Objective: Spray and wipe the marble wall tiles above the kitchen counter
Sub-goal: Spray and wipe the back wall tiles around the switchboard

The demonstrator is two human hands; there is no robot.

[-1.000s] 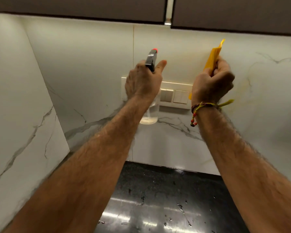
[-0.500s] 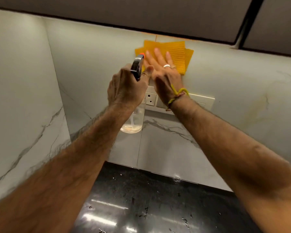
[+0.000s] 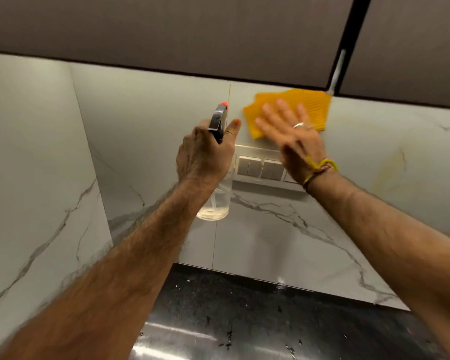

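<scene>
My right hand [image 3: 294, 141] is flat, with the fingers out straight and a bit spread. It presses a yellow cloth [image 3: 307, 105] on the wall [image 3: 151, 120]. The cloth sits high up on the marble, just under the dark cupboards [image 3: 192, 35]. Its top right corner touches the cupboard edge. My fingers cover the lower left part of the cloth. That hand looks a bit blurry. I have a ring [image 3: 298, 125] on one finger and a yellow band [image 3: 320, 167] on my wrist.

My left hand [image 3: 205, 154] holds a spray bottle [image 3: 215, 201]. My fingers are curled round its neck, and my thumb sticks up beside the black top. The top has a small orange tip [image 3: 224, 103] that points at the wall, just left of the cloth. The clear bottom of the bottle hangs under my hand. There is a little bit of liquid in it.

A row of switches [image 3: 260, 167] is on the wall, right under my right hand and partly behind it. The wall has grey lines running through it. There is a faint yellow mark [image 3: 390, 170] on the wall to the right, well apart from the cloth.

Down below is the black counter [image 3: 244, 320]. It is shiny and has small wet spots on it
</scene>
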